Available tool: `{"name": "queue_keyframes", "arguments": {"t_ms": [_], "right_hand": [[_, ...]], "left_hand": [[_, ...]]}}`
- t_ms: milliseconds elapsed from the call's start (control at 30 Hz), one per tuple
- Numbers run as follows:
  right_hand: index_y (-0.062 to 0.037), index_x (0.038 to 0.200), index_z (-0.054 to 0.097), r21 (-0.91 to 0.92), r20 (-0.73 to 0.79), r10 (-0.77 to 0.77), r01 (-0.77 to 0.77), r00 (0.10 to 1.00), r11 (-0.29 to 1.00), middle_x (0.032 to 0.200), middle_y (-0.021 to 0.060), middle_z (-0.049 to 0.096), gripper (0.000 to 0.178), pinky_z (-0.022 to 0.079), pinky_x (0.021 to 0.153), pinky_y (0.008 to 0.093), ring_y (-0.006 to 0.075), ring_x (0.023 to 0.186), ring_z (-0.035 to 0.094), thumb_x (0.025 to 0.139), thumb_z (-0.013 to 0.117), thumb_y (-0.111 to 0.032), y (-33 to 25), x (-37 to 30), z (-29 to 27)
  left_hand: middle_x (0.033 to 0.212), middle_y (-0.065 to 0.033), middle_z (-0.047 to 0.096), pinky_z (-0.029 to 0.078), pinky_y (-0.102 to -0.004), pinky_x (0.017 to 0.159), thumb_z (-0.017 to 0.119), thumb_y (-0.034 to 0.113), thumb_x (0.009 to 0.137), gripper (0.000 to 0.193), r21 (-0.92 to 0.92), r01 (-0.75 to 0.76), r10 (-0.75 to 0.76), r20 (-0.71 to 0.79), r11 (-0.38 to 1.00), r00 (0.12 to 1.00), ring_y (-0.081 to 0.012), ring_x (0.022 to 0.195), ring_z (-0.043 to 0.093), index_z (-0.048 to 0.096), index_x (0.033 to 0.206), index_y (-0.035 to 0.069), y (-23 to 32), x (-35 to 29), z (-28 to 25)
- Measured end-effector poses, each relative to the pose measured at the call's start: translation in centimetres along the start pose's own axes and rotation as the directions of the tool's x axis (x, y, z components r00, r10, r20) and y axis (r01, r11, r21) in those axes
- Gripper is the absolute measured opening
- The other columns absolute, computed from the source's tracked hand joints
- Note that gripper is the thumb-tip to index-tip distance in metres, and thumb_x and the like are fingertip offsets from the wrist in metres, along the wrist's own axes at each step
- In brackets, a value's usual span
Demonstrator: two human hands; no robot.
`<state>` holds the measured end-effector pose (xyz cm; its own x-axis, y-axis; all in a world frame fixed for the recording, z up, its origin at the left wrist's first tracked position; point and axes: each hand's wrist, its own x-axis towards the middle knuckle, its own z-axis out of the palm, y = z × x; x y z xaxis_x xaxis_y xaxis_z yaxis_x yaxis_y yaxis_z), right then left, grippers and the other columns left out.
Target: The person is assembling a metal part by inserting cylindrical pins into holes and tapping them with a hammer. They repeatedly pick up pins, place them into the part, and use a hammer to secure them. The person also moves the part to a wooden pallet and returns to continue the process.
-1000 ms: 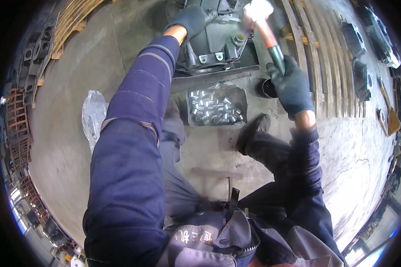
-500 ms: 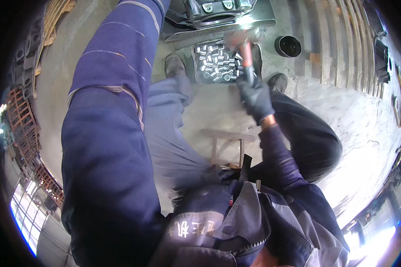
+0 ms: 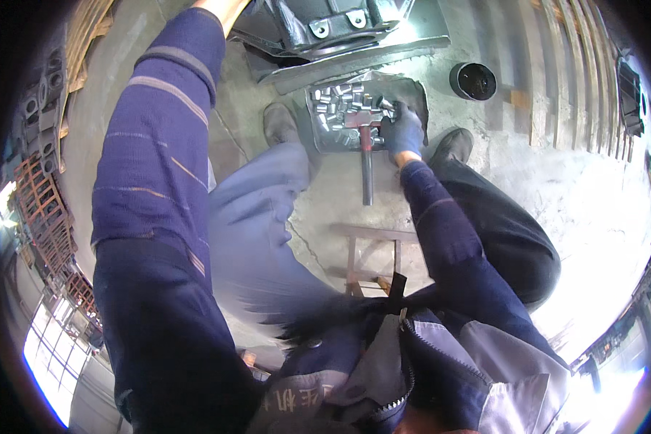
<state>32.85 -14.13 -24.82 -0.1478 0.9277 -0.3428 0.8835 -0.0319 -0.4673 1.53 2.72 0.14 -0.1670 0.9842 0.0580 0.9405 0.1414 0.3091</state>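
My right hand [image 3: 403,132], in a dark glove, reaches into the right side of a shallow tray [image 3: 418,90] on the floor. Its fingers close at a short, shiny metal bushing [image 3: 386,105]; the grip is partly hidden. Several similar bushings [image 3: 327,101] lie loose in the tray. Just left of this hand rests a hammer [image 3: 367,166], its reddish head on the bushings and its dark handle hanging over the near rim. My left arm stretches up past a dark metal casting [image 3: 325,29]; only the bare wrist shows, and the hand is beyond the upper edge.
The casting sits on a flat plate [image 3: 362,61] behind the tray. A round black can [image 3: 473,80] stands to the right, near long wooden slats [image 3: 557,79]. Between my legs is a small metal-framed stool [image 3: 375,233]. Castings and rusty racks [image 3: 43,199] line the left.
My right hand has let go of the hammer, which now lies across the tray, and has moved down to the bushings. My left arm has shifted leftward.
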Motion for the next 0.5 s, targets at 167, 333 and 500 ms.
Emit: {"name": "queue_keyframes", "arguments": {"t_ms": [167, 333, 500], "right_hand": [[-0.0123, 0.114, 0.069, -0.163, 0.325, -0.228, 0.292, 0.918, 0.942, 0.112, 0.0186, 0.071, 0.024, 0.058, 0.084, 0.0509, 0.0395, 0.102, 0.071, 0.091, 0.065, -0.016, 0.2, 6.3, 1.4], [-0.013, 0.114, 0.065, -0.361, 0.382, -0.299, 0.439, 0.874, 0.823, 0.108, 0.014, 0.072, 0.023, 0.059, 0.076, 0.0494, 0.0367, 0.096, 0.073, 0.092, 0.063, -0.02, 2.0, 8.3, 3.7], [-0.0141, 0.111, 0.067, -0.297, 0.308, -0.407, 0.493, 0.86, 0.818, 0.103, 0.0144, 0.074, 0.024, 0.058, 0.075, 0.0489, 0.037, 0.093, 0.073, 0.088, 0.066, -0.018, 1.8, 8.7, 5.2]], "left_hand": [[0.093, -0.0296, 0.071, 0.052, -0.0511, 0.078, 0.051, 0.045, 0.104, 0.054, -0.155, 0.037, -0.035, 0.015, 0.987, 0.999, -0.045, 0.086, 0.07, 0.075, 0.095, -0.002, 0.2, -0.6, -0.3], [0.076, -0.0282, 0.064, 0.048, -0.0498, 0.075, 0.047, 0.063, 0.101, 0.07, -0.119, 0.067, -0.058, 0.078, 0.991, 0.995, -0.0426, 0.076, 0.067, 0.073, 0.089, -0.001, -0.3, -0.5, 0.1], [0.081, -0.0293, 0.066, 0.049, -0.0521, 0.079, 0.047, 0.061, 0.101, 0.068, -0.073, 0.109, -0.107, 0.036, 0.991, 0.994, -0.0465, 0.083, 0.067, 0.073, 0.091, -0.001, -0.2, -0.5, 0.5]]}}
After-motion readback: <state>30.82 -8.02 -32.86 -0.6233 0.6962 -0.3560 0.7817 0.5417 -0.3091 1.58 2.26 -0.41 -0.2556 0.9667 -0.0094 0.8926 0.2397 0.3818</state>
